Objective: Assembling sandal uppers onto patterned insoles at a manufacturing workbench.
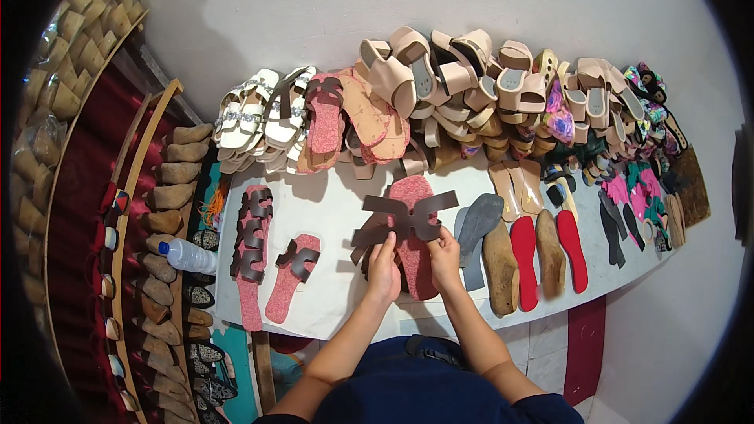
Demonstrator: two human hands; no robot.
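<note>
My left hand (384, 268) and my right hand (444, 257) both grip the near edge of a dark brown cut-out sandal strap (408, 216). The strap is spread flat over a pink speckled sole (413, 255) lying on the white table (330, 204). My left fingers pinch the strap's lower left arm, my right fingers its lower right arm. Part of the pink sole is hidden under the strap and my hands.
Left of my hands lie a pink sole with a brown strap (292, 273) and a stack of such sandals (251, 255). To the right stand a grey sole (477, 228), wooden lasts (499, 267) and red insoles (525, 261). Finished sandals (440, 86) pile along the wall. A water bottle (187, 255) lies at left.
</note>
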